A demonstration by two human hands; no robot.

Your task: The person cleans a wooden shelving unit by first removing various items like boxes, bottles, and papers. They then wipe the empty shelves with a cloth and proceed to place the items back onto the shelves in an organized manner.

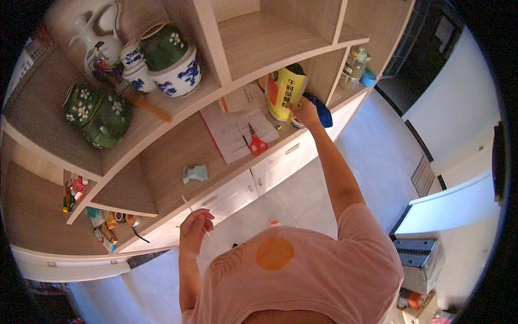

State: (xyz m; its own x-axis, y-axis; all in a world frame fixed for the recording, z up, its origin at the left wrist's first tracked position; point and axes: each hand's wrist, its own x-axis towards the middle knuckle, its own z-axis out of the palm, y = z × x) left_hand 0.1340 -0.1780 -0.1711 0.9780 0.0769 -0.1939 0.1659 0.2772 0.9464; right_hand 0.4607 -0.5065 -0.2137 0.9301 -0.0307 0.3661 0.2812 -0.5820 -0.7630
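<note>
My right hand point(306, 112) is closed on the lower right edge of a yellow pouch point(294, 86) with an orange patch and dark printing. The pouch stands upright on the long wooden shelf, its top gaping. A thin white stick point(188, 204) is pinched in the fingers of my left hand point(193, 228), in front of the cabinet doors; its exact kind is unclear. Red-handled scissors point(259, 147) lie on sheets of paper point(234, 137) left of the pouch. Nearer my left hand, a crumpled pale blue piece point(195, 173) rests on the shelf.
White and blue pots point(181, 75), green flowered pots point(105, 127) and a white jug point(102, 48) stand on the upper left shelf. Clear bottles point(353, 67) are at the right end. Small items point(116, 221) crowd the lower left shelf. White cabinet doors point(283, 164) sit below.
</note>
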